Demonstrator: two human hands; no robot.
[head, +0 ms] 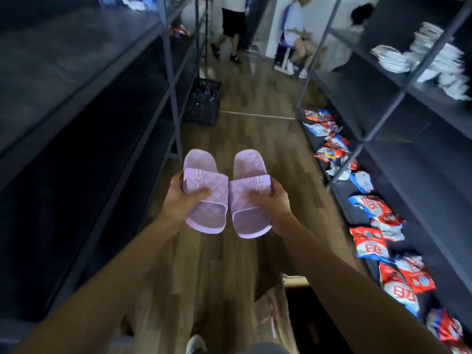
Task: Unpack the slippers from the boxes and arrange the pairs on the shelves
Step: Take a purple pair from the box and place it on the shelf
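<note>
I hold a pair of lilac quilted slippers side by side above the wooden floor, in the aisle between two dark shelf units. My left hand (182,198) grips the left slipper (204,208) by its strap, thumb on top. My right hand (270,200) grips the right slipper (249,215) the same way. Each strap carries a small rabbit badge. An open cardboard box (293,279) sits on the floor at the lower right, partly hidden behind my right forearm. The picture is blurred.
Dark shelves (84,139) run along the left. The right shelves (398,116) hold red, white and blue packets (370,241) low down and white folded items (431,60) higher up. A black crate (203,103) stands on the floor ahead. Beyond it, one person stands (231,26), another sits (297,31).
</note>
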